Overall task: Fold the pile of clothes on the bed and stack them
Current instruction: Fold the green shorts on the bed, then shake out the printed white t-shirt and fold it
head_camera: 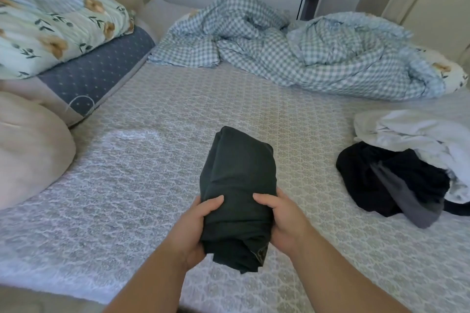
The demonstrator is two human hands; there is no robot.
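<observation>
Two bare hands clasp one folded dark green cloth bundle (237, 185) from either side, above the middle of the bed's grey patterned cover (142, 173). The left hand (195, 226) curls round its left edge with the thumb on top; the right hand (279, 218) grasps the right edge likewise. To the right, well apart, an unfolded pile lies on the cover: a black garment (376, 175), a grey piece (417, 208) and crumpled white cloth (419, 134). Farther back lies a rumpled blue checked duvet (292, 58). A floral quilt (56, 25) rests on a dotted blue pillow (96, 76) at the left.
</observation>
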